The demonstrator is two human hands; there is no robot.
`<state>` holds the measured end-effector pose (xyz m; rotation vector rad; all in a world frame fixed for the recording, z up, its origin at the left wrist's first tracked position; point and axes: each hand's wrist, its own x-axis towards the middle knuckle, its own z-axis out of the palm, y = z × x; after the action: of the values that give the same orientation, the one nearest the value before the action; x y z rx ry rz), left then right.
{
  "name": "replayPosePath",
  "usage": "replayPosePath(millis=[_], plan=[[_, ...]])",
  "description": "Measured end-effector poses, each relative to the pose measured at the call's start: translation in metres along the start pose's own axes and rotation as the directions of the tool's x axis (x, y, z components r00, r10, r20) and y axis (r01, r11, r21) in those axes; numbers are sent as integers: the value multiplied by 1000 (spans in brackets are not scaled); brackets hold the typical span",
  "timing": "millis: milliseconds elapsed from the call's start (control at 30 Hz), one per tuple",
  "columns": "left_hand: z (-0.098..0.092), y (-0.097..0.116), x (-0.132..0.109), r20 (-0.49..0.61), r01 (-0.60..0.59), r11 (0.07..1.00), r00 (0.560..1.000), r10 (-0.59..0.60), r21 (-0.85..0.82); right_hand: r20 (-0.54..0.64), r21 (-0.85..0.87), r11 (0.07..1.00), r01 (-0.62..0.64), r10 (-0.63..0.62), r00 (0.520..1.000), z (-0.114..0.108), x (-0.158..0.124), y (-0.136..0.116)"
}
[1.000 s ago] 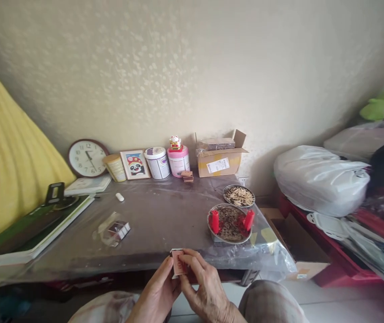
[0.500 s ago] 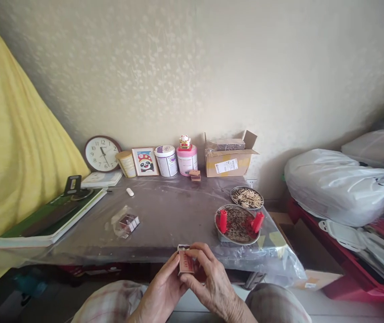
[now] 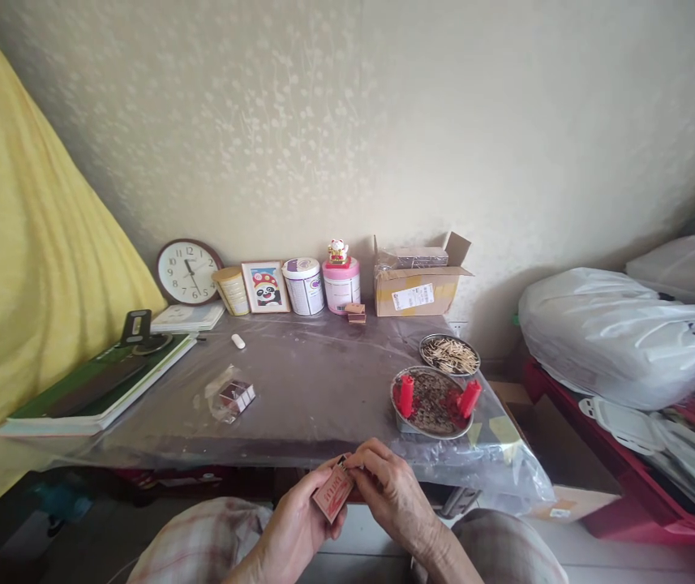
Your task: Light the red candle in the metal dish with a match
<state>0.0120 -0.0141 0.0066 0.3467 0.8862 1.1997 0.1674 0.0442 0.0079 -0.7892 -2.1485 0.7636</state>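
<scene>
Left hand [image 3: 295, 515] curled tight round matchbox [image 3: 332, 495]. Right hand [image 3: 396, 495] bunched at far end; cannot tell if pinching. Matchbox left of candle dish [image 3: 435, 435], nearer person. Long side slants, far end pointing roughly toward dish. Dish holds two red candles [image 3: 406, 396]. Behind it: plate [image 3: 429, 358] of matches [image 3: 452, 355].

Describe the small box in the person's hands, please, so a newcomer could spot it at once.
Find the plastic-covered table, then look just in front of its near edge. The left hand holds the small box there, with the right hand at its far end. Its pinkish face with red print sets it apart from the clear-wrapped pack on the table.
</scene>
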Motion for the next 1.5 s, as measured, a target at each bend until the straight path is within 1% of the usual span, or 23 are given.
replayPosePath(millis=[100, 367, 600, 800, 867, 967, 1033, 1133, 1267, 1500], plan=[[-2, -1, 0, -6, 0, 999, 1000, 0, 40, 47, -30, 1000, 3, -2, 999, -2, -1, 0], [-3, -2, -1, -32, 31, 995, 999, -28, 96, 77, -67, 998, 10, -5, 997, -2, -1, 1], [2, 4, -4, -67, 67, 996, 996, -63, 59, 162, 11, 1000, 27, -28, 986, -10, -1, -3], [1, 4, -6, -34, 82, 991, 996, -79, 101, 177, 17, 1000, 15, -18, 984, -10, -2, -2], [2, 5, -7, -40, 81, 991, 996, -78, 109, 181, 12, 1000, 17, -19, 983, -10, -2, -2], [4, 6, -7, -53, 82, 990, 996, -77, 118, 212, 18, 999, 29, -32, 977, -12, -1, -3], [3, 6, -6, -43, 84, 988, 996, -80, 127, 239, 25, 999, 32, -37, 970, -14, -1, -2], [1, 4, -4, -13, 80, 986, 997, -79, 145, 259, 13, 999, 30, -32, 965, -13, -2, 0], [-4, 1, -1, 18, 43, 987, 999, -47, 152, 262, -27, 999, 30, -22, 965, -8, -3, 6], [-10, -5, 4, 1, 18, 989, 1000, -19, 144, 276, -56, 998, 32, -16, 961, -5, -5, 9]])
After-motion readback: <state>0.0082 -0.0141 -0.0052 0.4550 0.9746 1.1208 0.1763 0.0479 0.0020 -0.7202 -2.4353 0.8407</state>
